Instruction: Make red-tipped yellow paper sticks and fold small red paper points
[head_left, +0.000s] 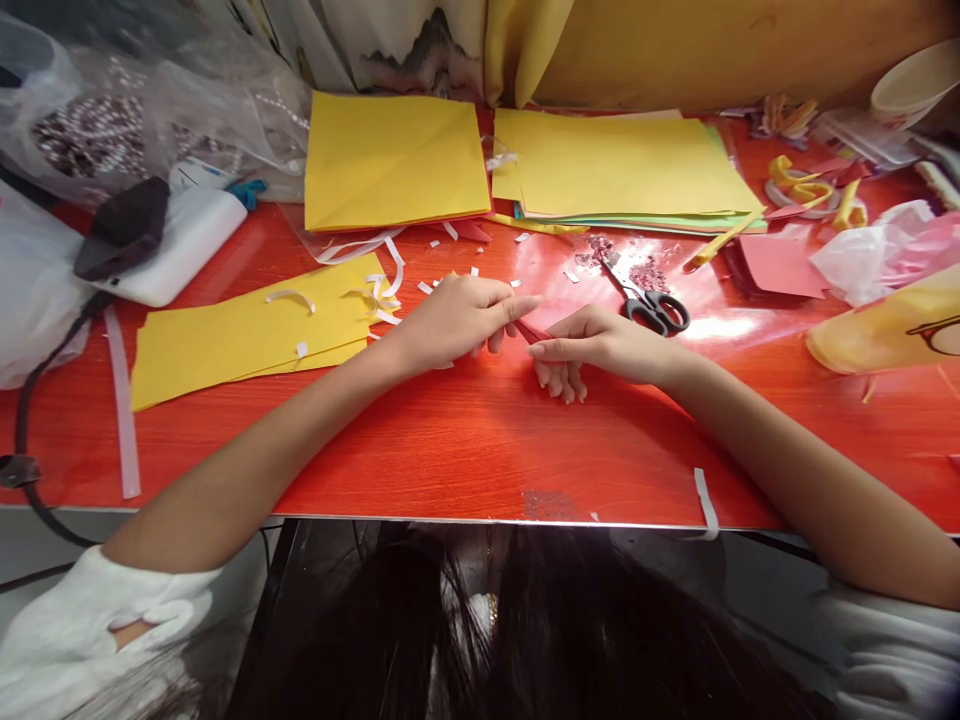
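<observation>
Between my hands, over the middle of the red table, is a small folded piece of red paper (531,331). My left hand (471,318) pinches its left end, the fingers partly hiding it. The other end is held between the thumb and fingers of my right hand (589,350). Black-handled scissors (646,300) lie just beyond my right hand, their blades pointing away to the left. Yellow paper strips (255,335) rest left of my left hand, with curled white scraps (384,285) on and beside them.
Stacks of yellow sheets (394,160) and coloured paper (615,165) lie at the back. A white power bank (184,245) and bags of beads (94,130) are at left. At right are red paper squares (780,265), a yellow cup (885,325) and tape (802,195).
</observation>
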